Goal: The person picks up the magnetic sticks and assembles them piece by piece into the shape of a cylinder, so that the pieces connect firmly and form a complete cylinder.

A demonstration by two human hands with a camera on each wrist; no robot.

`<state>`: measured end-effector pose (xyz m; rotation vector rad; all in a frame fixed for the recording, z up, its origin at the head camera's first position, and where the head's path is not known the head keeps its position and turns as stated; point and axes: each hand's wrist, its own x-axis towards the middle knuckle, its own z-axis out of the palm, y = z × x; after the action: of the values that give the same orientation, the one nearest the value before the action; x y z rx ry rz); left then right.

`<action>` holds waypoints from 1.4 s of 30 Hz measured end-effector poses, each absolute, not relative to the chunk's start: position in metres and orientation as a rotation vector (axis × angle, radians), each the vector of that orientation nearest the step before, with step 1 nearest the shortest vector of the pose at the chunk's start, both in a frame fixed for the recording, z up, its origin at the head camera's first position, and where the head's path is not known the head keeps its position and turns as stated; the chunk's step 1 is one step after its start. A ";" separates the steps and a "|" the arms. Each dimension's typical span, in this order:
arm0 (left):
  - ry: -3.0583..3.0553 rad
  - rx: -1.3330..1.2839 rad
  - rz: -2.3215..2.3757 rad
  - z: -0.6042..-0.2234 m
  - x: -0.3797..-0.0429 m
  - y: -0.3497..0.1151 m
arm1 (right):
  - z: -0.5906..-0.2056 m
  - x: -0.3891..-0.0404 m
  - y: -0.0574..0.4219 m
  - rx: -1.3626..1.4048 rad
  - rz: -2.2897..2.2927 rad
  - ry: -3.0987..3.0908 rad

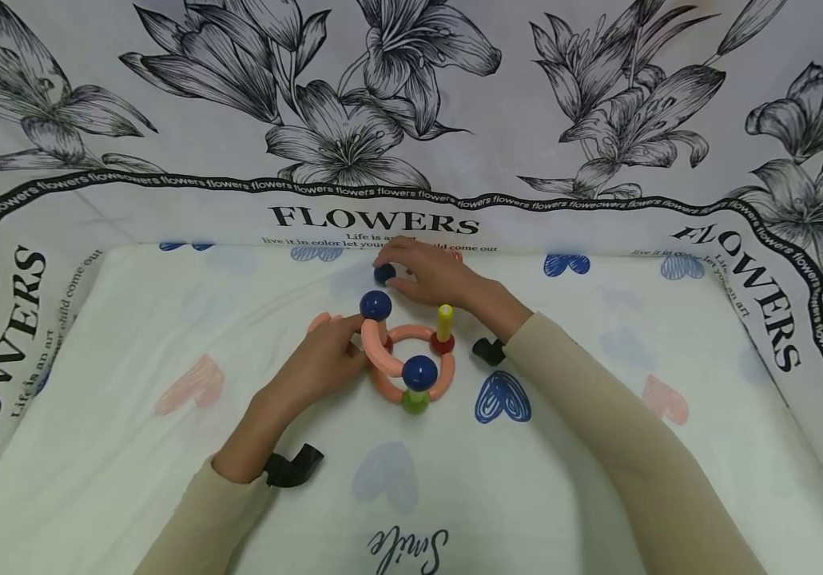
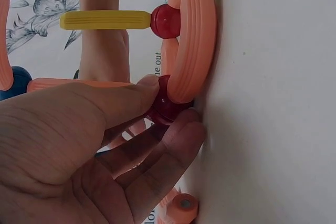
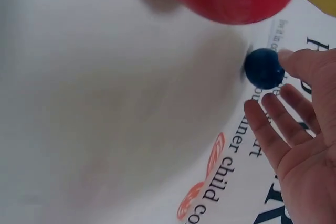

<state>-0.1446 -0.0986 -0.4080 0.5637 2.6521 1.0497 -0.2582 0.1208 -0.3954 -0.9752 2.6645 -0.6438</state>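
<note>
A toy frame of curved salmon rods (image 1: 386, 389) joined by coloured balls rests on the pale cloth. My left hand (image 1: 325, 355) is at its left side, thumb and fingers pinching a dark red ball (image 2: 164, 109) low on the ring. From another red ball (image 1: 442, 344) a yellow rod (image 1: 444, 323) stands upright. Two blue balls (image 1: 375, 305) sit at the ends of a raised curved rod; a green ball (image 1: 415, 402) is at the front. Beyond the frame, my right hand (image 1: 429, 275) reaches a loose blue ball (image 3: 263, 68), thumb at its side, other fingers loosely extended.
Another salmon piece (image 2: 182, 209) lies beside my left hand, partly hidden behind it in the head view. Black wrist mounts (image 1: 295, 466) stick out from both sleeves. The heart-printed cloth (image 1: 562, 495) meets a flower-printed border (image 1: 584, 228) at the far side.
</note>
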 end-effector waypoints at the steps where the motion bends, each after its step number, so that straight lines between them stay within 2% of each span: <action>1: 2.650 0.567 1.053 -0.408 -0.145 -0.098 | -0.395 -0.260 0.120 -0.984 -0.641 2.660; 9: 2.639 0.533 1.042 -0.406 -0.147 -0.093 | -0.400 -0.265 0.120 -0.982 -0.653 2.674; 18: 2.633 0.545 1.059 -0.405 -0.148 -0.094 | -0.405 -0.258 0.132 -0.809 -0.762 2.729; 30: 2.625 0.558 1.058 -0.408 -0.146 -0.092 | -0.408 -0.231 0.168 -0.743 -0.996 2.772; 42: 2.658 0.548 1.038 -0.405 -0.142 -0.099 | -0.404 -0.183 0.185 -0.585 -1.237 2.831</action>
<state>-0.1422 -0.0989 -0.4046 0.5484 2.6577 1.0380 -0.1830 0.1855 -0.4037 -0.5851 2.8306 -1.2367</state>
